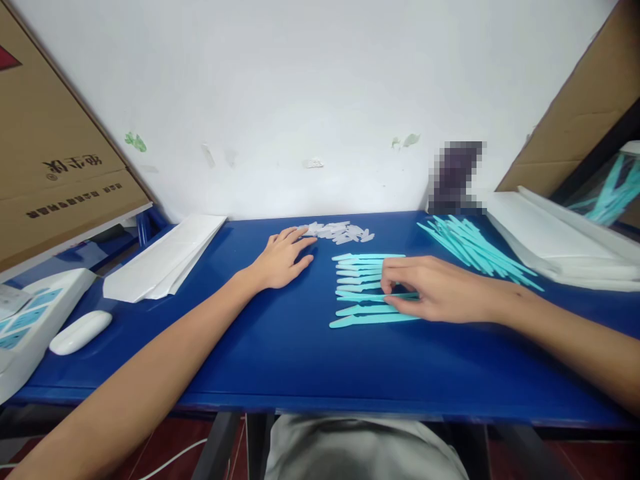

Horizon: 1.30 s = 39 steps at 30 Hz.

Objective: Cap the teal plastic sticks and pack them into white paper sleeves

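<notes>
"So, what's around you, biggest first?"

"A pale wall [300, 87] behind everything, then the blue table [280, 373] in front of me. A box [55, 127] leans in on the left, and white sheets [165, 257] lie below it."

"And the teal things?"

"Two lots. The pile [475, 247] is loose, out past my right wrist, its sticks slanting from far left to near right. The row [370, 320] is more orderly, right in front of me, each stick running side to side with its narrow tip to the left."

"Which hand is nearer the row?"

"The right hand [430, 287], easily. It comes in from the right, over the handle ends, so the long axes point away from my fingers, leftward. The left hand [283, 257] is beyond the tips, farther off and to the left."

"How's the grip?"

"On the right, thumb and forefinger are pinched together on one stick [357, 296], third from my edge. The gap is only as wide as its handle. Whether it's off the table, I can't tell."

"And the left?"

"Spread and relaxed, palm down, grasping nothing I can see. Its fingertips are at the left edge of the white pieces [340, 231], the smallest things out. Touching or just beside, I can't say."
</notes>
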Each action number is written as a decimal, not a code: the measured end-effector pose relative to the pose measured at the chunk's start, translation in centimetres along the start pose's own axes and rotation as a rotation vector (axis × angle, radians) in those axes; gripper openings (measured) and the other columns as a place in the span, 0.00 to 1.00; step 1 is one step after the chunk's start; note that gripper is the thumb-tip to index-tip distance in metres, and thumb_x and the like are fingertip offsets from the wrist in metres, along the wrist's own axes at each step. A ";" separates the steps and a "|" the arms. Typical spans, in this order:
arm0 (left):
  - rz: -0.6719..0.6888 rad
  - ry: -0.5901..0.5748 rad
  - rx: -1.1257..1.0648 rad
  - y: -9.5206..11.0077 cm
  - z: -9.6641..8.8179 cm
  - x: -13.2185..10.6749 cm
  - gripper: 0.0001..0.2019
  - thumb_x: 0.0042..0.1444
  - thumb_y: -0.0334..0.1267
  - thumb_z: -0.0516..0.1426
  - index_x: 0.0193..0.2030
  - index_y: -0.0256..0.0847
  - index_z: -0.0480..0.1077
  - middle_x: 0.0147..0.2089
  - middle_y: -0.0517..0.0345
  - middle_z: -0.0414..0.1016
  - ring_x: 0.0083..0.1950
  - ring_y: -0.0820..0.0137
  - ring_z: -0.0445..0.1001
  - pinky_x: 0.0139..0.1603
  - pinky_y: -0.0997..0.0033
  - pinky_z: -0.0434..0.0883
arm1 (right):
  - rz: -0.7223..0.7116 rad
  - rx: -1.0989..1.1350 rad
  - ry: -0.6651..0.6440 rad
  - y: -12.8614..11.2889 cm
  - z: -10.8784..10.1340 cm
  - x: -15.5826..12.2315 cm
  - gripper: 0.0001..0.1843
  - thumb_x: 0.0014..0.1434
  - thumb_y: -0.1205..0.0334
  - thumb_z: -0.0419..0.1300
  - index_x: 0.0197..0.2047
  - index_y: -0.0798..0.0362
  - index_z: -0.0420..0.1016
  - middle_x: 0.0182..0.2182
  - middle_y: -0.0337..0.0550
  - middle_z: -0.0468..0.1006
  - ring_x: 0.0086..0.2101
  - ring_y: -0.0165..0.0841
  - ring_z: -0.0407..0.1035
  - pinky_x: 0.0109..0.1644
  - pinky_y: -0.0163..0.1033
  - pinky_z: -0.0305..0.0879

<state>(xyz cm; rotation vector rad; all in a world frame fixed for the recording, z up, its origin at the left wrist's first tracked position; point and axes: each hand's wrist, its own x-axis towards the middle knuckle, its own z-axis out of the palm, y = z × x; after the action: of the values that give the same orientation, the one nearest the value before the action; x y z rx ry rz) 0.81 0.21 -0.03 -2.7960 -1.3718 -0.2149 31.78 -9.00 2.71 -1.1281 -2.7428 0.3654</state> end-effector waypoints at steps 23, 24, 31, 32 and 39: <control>0.222 0.052 0.005 2.5 -0.3 -0.6 0.21 0.72 0.39 0.46 0.65 0.36 0.70 0.61 0.39 0.71 0.61 0.52 0.69 0.59 0.50 0.66 | 0.011 -0.050 0.037 0.4 -0.7 -0.3 0.05 0.57 0.66 0.56 0.29 0.50 0.65 0.28 0.39 0.73 0.26 0.31 0.62 0.32 0.37 0.53; 0.215 0.035 -0.008 2.4 -0.3 -0.6 0.21 0.72 0.39 0.46 0.63 0.37 0.71 0.61 0.41 0.72 0.61 0.53 0.69 0.59 0.51 0.66 | 0.002 -0.049 0.025 0.5 -0.7 -0.3 0.05 0.57 0.66 0.56 0.29 0.50 0.65 0.30 0.40 0.74 0.27 0.31 0.63 0.33 0.37 0.54; 0.260 0.047 -0.231 2.1 -0.9 -0.3 0.18 0.66 0.28 0.49 0.53 0.39 0.77 0.52 0.46 0.80 0.51 0.62 0.77 0.53 0.61 0.73 | -0.073 0.040 -0.091 0.2 -0.9 -0.3 0.06 0.59 0.67 0.56 0.29 0.51 0.68 0.30 0.40 0.74 0.29 0.32 0.65 0.34 0.38 0.55; 0.243 0.039 -0.288 2.1 -1.0 -0.3 0.17 0.66 0.29 0.51 0.55 0.40 0.76 0.50 0.48 0.80 0.49 0.63 0.78 0.51 0.63 0.74 | -0.070 0.042 -0.091 0.2 -0.9 -0.3 0.06 0.59 0.67 0.56 0.29 0.51 0.69 0.30 0.40 0.74 0.29 0.32 0.65 0.34 0.38 0.56; 0.100 -0.143 -0.483 2.0 -2.3 -0.8 0.12 0.62 0.45 0.62 0.39 0.38 0.79 0.29 0.57 0.79 0.28 0.72 0.75 0.30 0.73 0.69 | -0.044 0.021 -0.070 0.5 -0.7 -0.2 0.07 0.60 0.66 0.56 0.29 0.50 0.67 0.30 0.39 0.75 0.29 0.32 0.65 0.36 0.38 0.56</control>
<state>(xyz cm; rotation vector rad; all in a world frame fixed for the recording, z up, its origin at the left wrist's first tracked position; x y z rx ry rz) 1.64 -1.84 2.25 -3.3224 -1.3538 -0.3986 32.47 -8.67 3.24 -1.0672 -2.8120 0.4341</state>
